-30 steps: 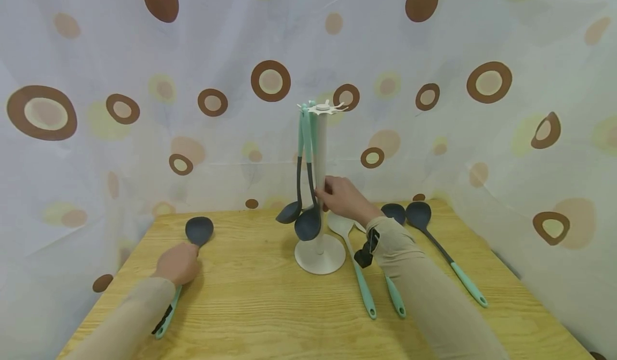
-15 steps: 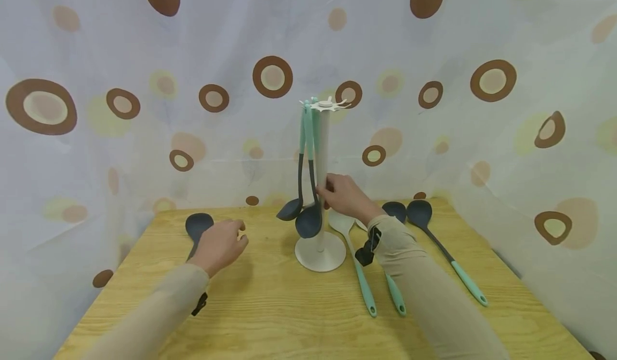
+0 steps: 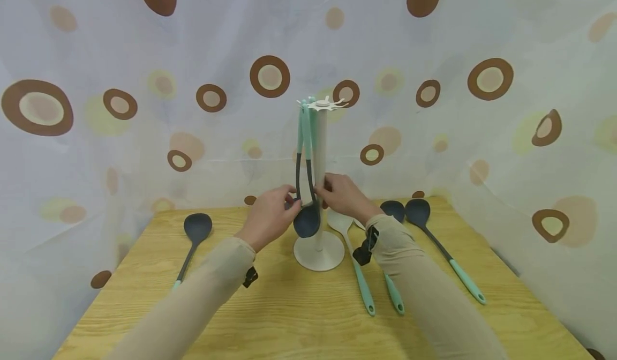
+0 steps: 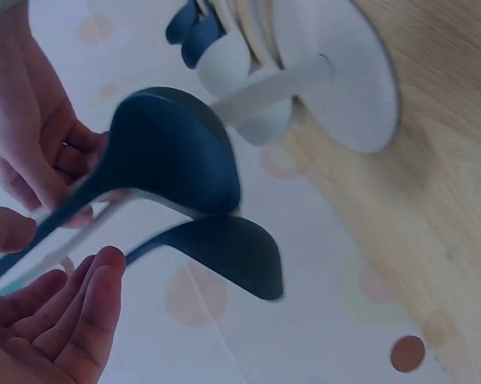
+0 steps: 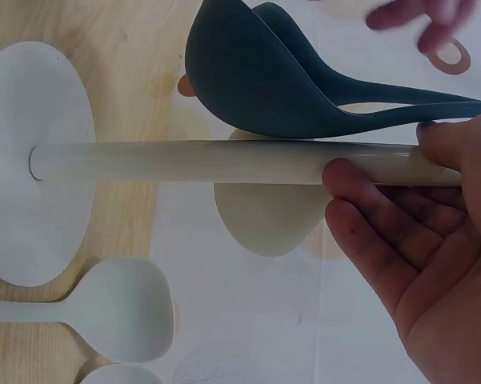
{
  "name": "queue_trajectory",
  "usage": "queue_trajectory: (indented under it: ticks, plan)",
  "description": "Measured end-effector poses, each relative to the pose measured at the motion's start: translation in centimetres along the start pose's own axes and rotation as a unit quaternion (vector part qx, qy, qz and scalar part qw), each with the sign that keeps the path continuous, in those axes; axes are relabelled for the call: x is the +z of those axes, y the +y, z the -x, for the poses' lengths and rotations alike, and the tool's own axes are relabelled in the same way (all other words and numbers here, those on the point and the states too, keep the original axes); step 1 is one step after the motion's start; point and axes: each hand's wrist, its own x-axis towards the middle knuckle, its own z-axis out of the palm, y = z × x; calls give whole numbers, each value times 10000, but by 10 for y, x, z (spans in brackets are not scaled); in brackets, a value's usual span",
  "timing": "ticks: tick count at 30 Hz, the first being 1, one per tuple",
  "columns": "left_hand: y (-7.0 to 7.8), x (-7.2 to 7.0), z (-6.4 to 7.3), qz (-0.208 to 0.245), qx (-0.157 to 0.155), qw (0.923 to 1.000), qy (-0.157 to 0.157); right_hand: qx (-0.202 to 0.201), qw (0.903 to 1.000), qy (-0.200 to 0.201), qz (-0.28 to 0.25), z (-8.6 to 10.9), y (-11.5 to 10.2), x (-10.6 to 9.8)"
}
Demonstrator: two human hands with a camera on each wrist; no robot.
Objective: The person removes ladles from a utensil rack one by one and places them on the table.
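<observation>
A white utensil stand (image 3: 320,252) holds two dark ladles by their mint handles; the front ladle (image 3: 307,223) and the rear ladle (image 4: 232,254) hang on its left. My right hand (image 3: 348,196) grips the pole, fingers round it and thumb beside the ladle stems. My left hand (image 3: 270,218), with fingers spread and loosely bent, is right at the ladles' lower stems; thumb and fingertips stand apart in the left wrist view. Behind the pole hangs a pale utensil head (image 5: 266,228), partly hidden.
On the wooden table (image 3: 270,322), a dark spoon (image 3: 197,229) lies at left. To the right lie a white spoon (image 3: 362,290), a dark utensil (image 3: 393,210) partly behind my right arm, and another dark spoon (image 3: 418,214). A spotted curtain (image 3: 217,38) backs the table.
My left hand has let go of the dark spoon at left and moved right to the hanging ladles. My right hand has stayed on the pole.
</observation>
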Motion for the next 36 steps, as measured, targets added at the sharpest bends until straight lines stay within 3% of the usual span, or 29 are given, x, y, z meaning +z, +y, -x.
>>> queue_trajectory:
  ticks: [6, 16, 23, 36]
  plan:
    - [22, 8, -20, 314, 115, 9993, 138, -68, 9999, -23, -87, -1, 3, -1]
    - [27, 16, -36, 688, -19, 9967, 433, -85, 9999, -12, -93, 0, -1, -2]
    - [26, 17, -38, 779, 67, 9951, 608, -69, 9999, -38, -91, 2, -2, -3]
    - [22, 4, -28, 1277, 123, 9866, 1004, 54, 9998, 21, -196, 3, -1, -2]
